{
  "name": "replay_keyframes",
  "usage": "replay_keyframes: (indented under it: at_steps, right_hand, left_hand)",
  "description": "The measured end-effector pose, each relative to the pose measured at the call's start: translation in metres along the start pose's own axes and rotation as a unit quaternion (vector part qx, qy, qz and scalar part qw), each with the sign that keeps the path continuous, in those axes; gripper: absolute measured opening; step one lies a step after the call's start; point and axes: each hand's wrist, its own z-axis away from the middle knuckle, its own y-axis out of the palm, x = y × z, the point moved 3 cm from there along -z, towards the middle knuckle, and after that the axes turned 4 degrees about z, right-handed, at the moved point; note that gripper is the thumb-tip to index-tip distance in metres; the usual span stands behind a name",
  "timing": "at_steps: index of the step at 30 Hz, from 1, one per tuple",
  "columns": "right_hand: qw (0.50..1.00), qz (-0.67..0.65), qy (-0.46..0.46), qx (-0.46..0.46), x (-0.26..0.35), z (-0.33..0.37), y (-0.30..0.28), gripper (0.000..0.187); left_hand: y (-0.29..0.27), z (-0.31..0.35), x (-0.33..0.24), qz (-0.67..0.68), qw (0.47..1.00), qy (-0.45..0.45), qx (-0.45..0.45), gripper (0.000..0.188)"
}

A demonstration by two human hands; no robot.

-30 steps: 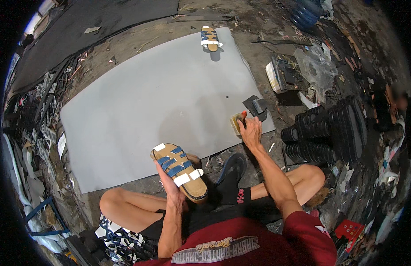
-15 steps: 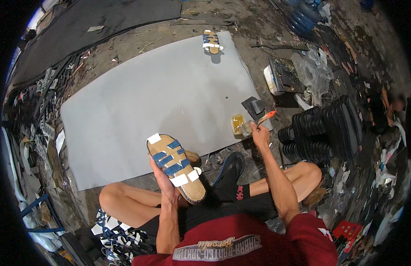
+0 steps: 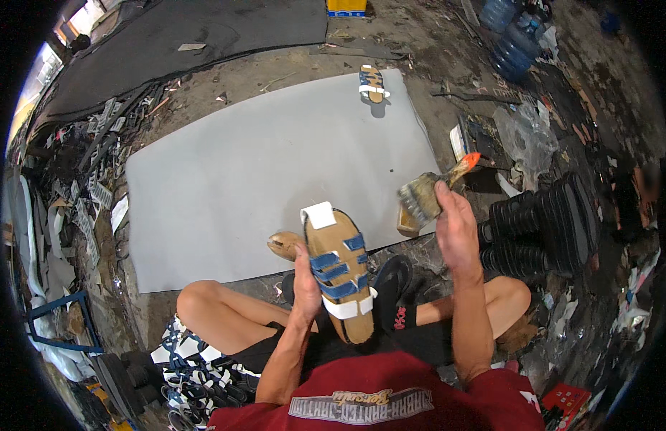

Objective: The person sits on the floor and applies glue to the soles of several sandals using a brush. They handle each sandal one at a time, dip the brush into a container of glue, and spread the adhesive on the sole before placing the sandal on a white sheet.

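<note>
Left hand (image 3: 306,291) gripped a blue-strapped sandal (image 3: 338,271) by its left edge, fingers hidden beneath. Right hand (image 3: 457,226), well right of it, pinched a flat paintbrush (image 3: 426,194), head blurred. Small tub (image 3: 407,226) sat just left of right hand, partly covered by brush, contents unclear.

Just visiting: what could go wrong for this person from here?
If the bristles are wet, which I can't tell, the brush in the right hand might drip on the grey sheet. The small container sits near that sheet's edge, so a bump could tip it. Only the left hand appears to grip the sandal, so it might slip.
</note>
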Motion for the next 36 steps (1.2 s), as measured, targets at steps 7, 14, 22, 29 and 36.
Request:
replay_keyframes:
  at_steps: [7,14,22,29,36]
  right_hand:
    - [0.874,0.377,-0.306,-0.021,0.043,0.076,0.085,0.022]
    - [0.852,0.375,-0.361,-0.056,0.044,0.08,0.097,0.016]
    - [0.891,0.333,-0.306,-0.04,0.046,0.087,0.088,0.015]
    - [0.863,0.363,-0.353,0.015,0.036,0.085,0.091,0.02]
    - [0.857,0.336,-0.39,-0.033,0.043,0.08,0.104,0.018]
  left_hand:
    - [0.021,0.007,-0.022,-0.135,0.982,0.118,0.055,0.072]
    - [0.033,0.022,-0.029,-0.181,0.966,0.173,0.066,0.085]
    - [0.02,0.016,-0.031,-0.188,0.965,0.173,0.059,0.086]
    - [0.013,0.022,-0.034,-0.158,0.973,0.165,0.021,0.083]
    - [0.02,0.023,-0.035,-0.173,0.964,0.191,0.058,0.091]
